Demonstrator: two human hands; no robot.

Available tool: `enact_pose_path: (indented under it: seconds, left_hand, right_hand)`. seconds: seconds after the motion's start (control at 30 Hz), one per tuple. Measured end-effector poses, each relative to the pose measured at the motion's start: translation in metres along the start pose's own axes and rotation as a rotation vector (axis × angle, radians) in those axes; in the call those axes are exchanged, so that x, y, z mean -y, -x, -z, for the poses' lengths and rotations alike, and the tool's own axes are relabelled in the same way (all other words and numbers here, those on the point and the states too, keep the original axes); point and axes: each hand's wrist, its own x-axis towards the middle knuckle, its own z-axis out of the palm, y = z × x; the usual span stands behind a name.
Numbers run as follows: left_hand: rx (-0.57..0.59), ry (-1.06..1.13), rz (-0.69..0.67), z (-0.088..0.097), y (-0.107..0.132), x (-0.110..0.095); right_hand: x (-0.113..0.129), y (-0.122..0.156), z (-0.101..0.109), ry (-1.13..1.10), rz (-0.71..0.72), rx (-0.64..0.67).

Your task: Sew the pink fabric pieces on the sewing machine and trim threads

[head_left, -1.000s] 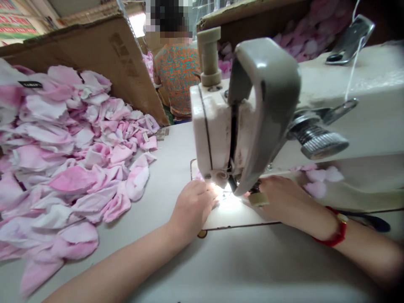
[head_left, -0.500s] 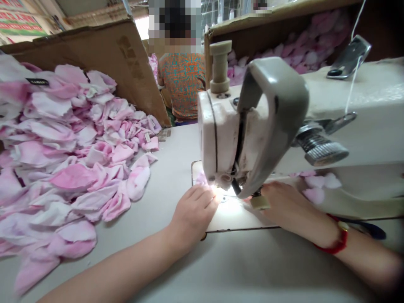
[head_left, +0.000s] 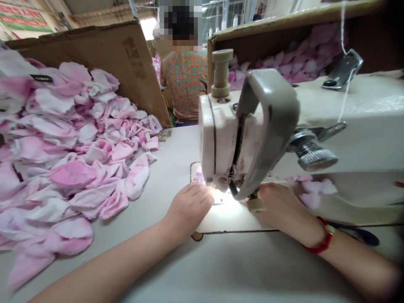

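Fabric pile (head_left: 72,155) lay left of sewing machine (head_left: 246,139) on table (head_left: 176,151); cardboard box (head_left: 126,71) behind pile, co-worker (head_left: 184,88) farther back.

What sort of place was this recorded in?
Most likely a garment sewing workshop: an industrial sewing machine in use, a large heap of cut pink fabric pieces beside it, and a co-worker seated ahead, past cardboard boxes.

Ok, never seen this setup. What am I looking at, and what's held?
One head-worn camera looks down at a person's own hands at a sewing machine. The left hand sits beside the lit needle area, near a pink fabric piece. The right hand lies by a small beige cylinder. Neither visibly holds anything. On the table, to the left, lies a heap of pink-and-white fabric pieces. A co-worker sits beyond.
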Motion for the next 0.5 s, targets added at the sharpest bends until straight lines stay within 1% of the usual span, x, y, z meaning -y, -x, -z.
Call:
enact_pose_path:
  seconds: [0.13,0.2,0.37,0.5]
  left_hand:
    - [0.061,0.097,-0.029,0.005,0.003,0.009]
    - [0.073,0.115,-0.042,0.006,0.004,0.013]
    - [0.012,0.031,-0.093,0.007,0.0,0.013]
    - [-0.002,0.015,-0.083,0.007,-0.002,0.01]
  right_hand:
    - [-0.006,0.001,0.002,-0.014,0.009,0.031]
    - [-0.007,0.001,0.003,-0.022,0.002,0.057]
    - [-0.003,0.002,0.007,-0.08,0.012,0.091]
    - [-0.003,0.003,0.009,-0.088,0.018,0.092]
